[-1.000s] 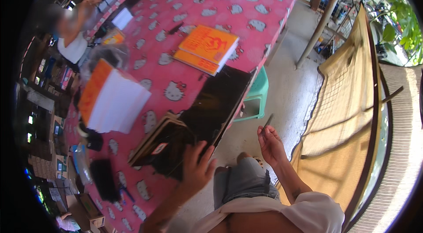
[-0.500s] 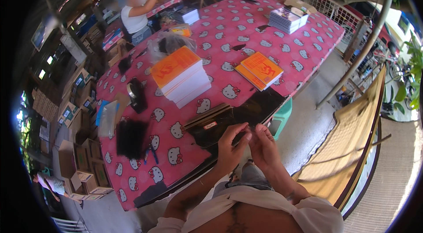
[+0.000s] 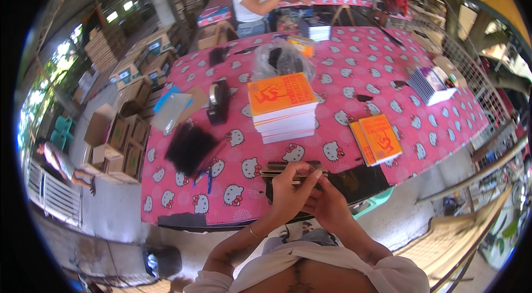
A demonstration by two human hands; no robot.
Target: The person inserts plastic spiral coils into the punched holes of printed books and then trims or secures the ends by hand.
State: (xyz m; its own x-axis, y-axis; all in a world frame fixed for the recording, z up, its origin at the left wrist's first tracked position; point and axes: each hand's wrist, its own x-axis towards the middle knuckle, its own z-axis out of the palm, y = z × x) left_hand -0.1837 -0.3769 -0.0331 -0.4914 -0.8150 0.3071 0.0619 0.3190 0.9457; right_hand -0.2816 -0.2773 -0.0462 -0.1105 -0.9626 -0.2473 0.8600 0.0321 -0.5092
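Note:
At the table's near edge my left hand (image 3: 293, 193) and my right hand (image 3: 331, 204) meet, fingertips pinched together. Whatever lies between them is too small or hidden to make out. Behind my fingers is a low, layered dark box-like thing (image 3: 272, 173), partly covered by my hands, on a black patch of the tabletop (image 3: 360, 182). Beyond it rises a tall stack of orange-covered books (image 3: 284, 107). A few more orange books (image 3: 379, 140) lie to the right.
The pink cartoon-print table (image 3: 233, 168) also bears a black tape dispenser (image 3: 218, 102), clear plastic sleeves (image 3: 173, 110), a dark sheet pile (image 3: 191, 149), pens (image 3: 209, 180), a plastic bag (image 3: 284, 59) and another book stack (image 3: 431, 87). Cardboard boxes (image 3: 124, 143) stand left. A person (image 3: 255, 2) works beyond.
My view has turned left, so the table's things appear farther right. My hands stay together, fingers still pinched and now overlapping more closely. The far person's arms have lowered.

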